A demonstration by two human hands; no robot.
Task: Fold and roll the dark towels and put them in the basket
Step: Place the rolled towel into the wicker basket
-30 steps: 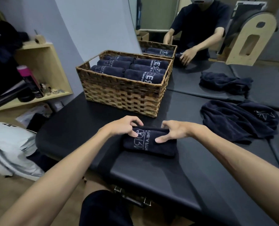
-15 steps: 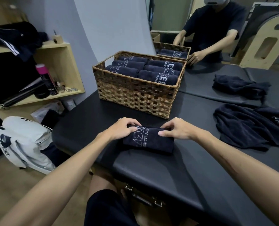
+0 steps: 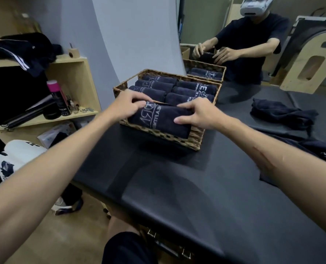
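Rolled towel point(image 3: 164, 121) lengthwise along the basket point(image 3: 195, 139) front rim (logo up); left hand point(image 3: 129, 105), right hand point(image 3: 199, 113) gripping its ends

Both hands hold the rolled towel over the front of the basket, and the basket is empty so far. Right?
Not quite. The head view shows both the left hand and the right hand holding the rolled towel over the front of the basket, but the basket is not empty: rolled dark towels already lie in rows inside it.
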